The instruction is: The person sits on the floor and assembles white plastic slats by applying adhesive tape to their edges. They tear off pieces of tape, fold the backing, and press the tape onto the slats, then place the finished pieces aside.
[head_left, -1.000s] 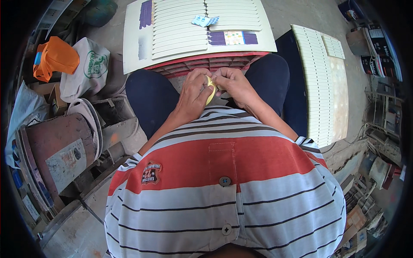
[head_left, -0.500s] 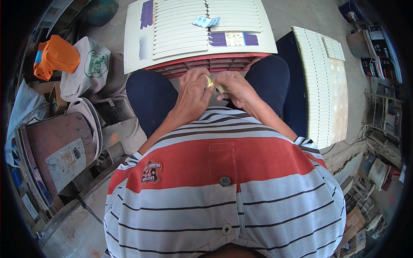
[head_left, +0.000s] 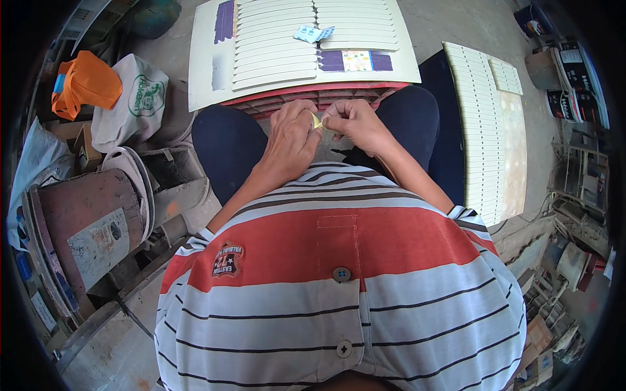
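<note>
My left hand (head_left: 291,140) and my right hand (head_left: 356,126) meet between my knees. A small pale yellow strip (head_left: 317,122) shows between their fingertips. The fingers of my left hand are curled round it, and much of it is hidden there. My right thumb and forefinger pinch its other end. Just beyond my hands lies a cream board (head_left: 202,77) on a red crate (head_left: 313,98). Rows of long cream strips (head_left: 274,49) are laid out on it. A small blue and white packet (head_left: 313,33) rests on top of the strips.
To the right leans a second board (head_left: 482,130) lined with cream strips. At the left stand an orange bag (head_left: 88,78), a white cloth bag (head_left: 134,98) and a brown bin-like container (head_left: 91,195). Paint-type tubs (head_left: 544,65) are at the far right.
My right hand has shifted slightly, its fingers now pinched at the strip's end. The pale curved piece that showed under my right fingers is out of sight. My left hand has barely moved.
</note>
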Available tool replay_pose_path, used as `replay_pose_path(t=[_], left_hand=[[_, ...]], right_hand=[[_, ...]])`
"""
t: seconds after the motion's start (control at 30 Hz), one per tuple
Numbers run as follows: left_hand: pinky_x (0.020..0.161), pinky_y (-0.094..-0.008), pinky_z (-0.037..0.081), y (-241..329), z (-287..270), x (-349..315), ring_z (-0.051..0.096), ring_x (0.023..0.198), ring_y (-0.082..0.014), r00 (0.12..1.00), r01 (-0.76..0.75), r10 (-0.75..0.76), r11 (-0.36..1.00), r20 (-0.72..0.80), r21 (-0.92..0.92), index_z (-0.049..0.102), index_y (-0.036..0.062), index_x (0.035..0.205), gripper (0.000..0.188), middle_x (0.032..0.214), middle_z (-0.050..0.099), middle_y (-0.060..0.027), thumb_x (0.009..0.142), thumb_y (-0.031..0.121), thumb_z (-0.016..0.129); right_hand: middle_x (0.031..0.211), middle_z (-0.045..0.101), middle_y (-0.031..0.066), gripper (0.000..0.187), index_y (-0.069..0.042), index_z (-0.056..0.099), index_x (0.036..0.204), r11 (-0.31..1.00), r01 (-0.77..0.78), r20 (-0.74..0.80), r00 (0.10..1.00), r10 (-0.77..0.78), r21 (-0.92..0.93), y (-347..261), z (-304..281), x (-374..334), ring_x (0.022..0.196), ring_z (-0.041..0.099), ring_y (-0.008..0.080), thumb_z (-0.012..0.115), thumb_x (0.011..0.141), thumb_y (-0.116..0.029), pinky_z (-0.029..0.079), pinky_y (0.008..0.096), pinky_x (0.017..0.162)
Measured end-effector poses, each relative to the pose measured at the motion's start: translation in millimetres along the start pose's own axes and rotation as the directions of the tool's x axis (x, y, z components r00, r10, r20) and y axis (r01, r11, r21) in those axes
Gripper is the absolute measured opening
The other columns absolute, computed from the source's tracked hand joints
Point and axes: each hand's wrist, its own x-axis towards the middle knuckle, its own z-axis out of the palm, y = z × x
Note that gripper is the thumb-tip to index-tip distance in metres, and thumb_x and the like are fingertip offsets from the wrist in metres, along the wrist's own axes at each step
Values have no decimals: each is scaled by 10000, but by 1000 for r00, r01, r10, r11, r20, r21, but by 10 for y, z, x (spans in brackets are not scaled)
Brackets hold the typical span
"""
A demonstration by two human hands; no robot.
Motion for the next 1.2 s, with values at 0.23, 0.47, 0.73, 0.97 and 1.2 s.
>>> replay_pose_path(t=[0.23, 0.47, 0.73, 0.97, 1.2], left_hand=[[903, -384, 352, -82, -179, 14, 481, 1028, -326, 991, 113, -112, 994, -69, 0, 537, -25, 888, 187, 1077, 531, -159, 799, 138, 526], [921, -424, 376, -1093, -853, 424, 490, 1074, -363, 845, 482, -361, 835, -395, 267, 574, -47, 1031, 375, 1125, 552, -206, 838, 271, 522], [979, -513, 334, -2470, -862, 532, 406, 1216, -326, 789, 571, -580, 571, -202, 590, 562, -31, 1127, 463, 1328, 422, -180, 828, 311, 473], [968, -407, 366, -1556, -742, 793, 474, 1127, -318, 903, 367, -262, 883, -341, 293, 595, 46, 1064, 388, 1195, 529, -143, 785, 315, 607], [856, -403, 382, -48, -84, 770, 506, 979, -314, 928, -212, 254, 961, -272, 175, 534, 13, 981, 309, 1017, 543, -136, 719, 153, 617]], right_hand=[[757, 611, 78, 164, 37, 622, 889, 932, -8, -330, 934, 136, 362, 234, -414, 140, 554, 573, 129, 603, 828, -113, 500, 241, 510], [988, 613, 93, 278, 32, 555, 1115, 739, 139, -205, 979, -2, 659, 35, -589, 112, 859, 604, 156, 550, 894, -136, 537, 305, 749], [1107, 583, 111, 382, 40, 498, 1224, 666, 263, -176, 965, -196, 698, -95, -513, 69, 989, 561, 161, 503, 907, -172, 480, 324, 842], [1211, 539, 107, 452, 45, 449, 1279, 795, 337, -243, 939, -245, 503, -184, -388, 74, 1071, 520, 140, 540, 893, -170, 440, 265, 856], [1155, 540, 75, 462, 25, 455, 1290, 820, 356, -278, 927, -250, 449, -170, -203, 153, 1020, 514, 115, 572, 874, -139, 424, 246, 862]])
